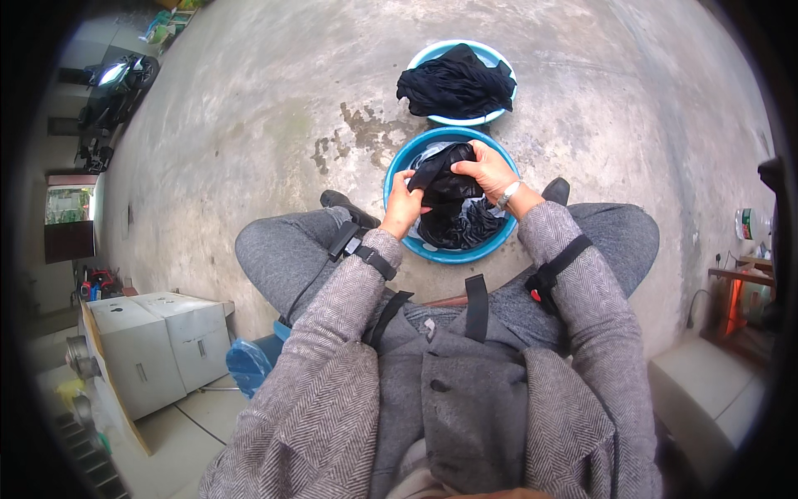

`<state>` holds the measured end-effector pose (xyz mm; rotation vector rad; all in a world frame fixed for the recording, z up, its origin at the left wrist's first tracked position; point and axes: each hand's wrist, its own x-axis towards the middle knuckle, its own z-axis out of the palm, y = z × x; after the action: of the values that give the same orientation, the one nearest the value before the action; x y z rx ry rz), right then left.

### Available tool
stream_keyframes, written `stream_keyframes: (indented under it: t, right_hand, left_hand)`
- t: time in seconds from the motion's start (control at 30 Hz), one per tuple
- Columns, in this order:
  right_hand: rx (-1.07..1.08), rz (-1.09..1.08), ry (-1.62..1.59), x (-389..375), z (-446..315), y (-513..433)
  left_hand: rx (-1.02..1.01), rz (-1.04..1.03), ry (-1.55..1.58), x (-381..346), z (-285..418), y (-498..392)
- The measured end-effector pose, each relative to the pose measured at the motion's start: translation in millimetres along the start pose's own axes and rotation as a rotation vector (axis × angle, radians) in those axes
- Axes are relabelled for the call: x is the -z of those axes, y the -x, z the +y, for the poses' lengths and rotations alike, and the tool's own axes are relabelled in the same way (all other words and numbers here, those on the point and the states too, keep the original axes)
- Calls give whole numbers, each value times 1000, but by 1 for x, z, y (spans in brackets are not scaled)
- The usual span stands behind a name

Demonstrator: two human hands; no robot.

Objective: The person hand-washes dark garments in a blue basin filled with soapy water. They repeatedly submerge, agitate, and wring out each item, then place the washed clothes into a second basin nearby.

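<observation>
A wet black garment (444, 181) hangs between my two hands over a blue plastic basin (403, 145). My left hand (404, 203) grips its left edge, with the thumb and fingers pinching the cloth. My right hand (489, 171) holds the upper right part, and a silver-coloured bracelet circles that wrist. More wet dark fabric (477, 224) lies in the basin below, with cloudy whitish water or suds around it. Just beyond stands a second, light blue basin (450, 120) heaped with black cloth (460, 84), part of which drapes over the rim.
Both basins stand on a concrete floor (280, 81) with wet patches left of them. A white cabinet (153, 349) and a blue plastic object (249, 365) are at lower left. A motorcycle (115, 87) stands far left. A plastic bottle (745, 223) and orange-lit heater (735, 305) are at right.
</observation>
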<state>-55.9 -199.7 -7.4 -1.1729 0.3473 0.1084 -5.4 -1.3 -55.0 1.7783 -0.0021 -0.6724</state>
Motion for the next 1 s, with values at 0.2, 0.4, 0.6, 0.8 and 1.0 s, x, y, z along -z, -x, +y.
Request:
stream_keyframes:
  t: [0.2,0.4,0.6,0.8,1.0]
  right_hand:
    - [90,48,289,14,15,-8]
    - [-222,-231,302,9,4,13]
    - [180,-115,719,-8,20,16]
    - [136,-216,351,0,-9,9]
    - [82,-304,-37,-12,-53,24]
  left_hand:
    - [142,-178,143,18,40,19]
    - [131,-200,329,19,60,29]
    - [115,-189,366,18,71,28]
    - [158,-318,216,31,67,32]
    - [-151,-405,-181,33,47,32]
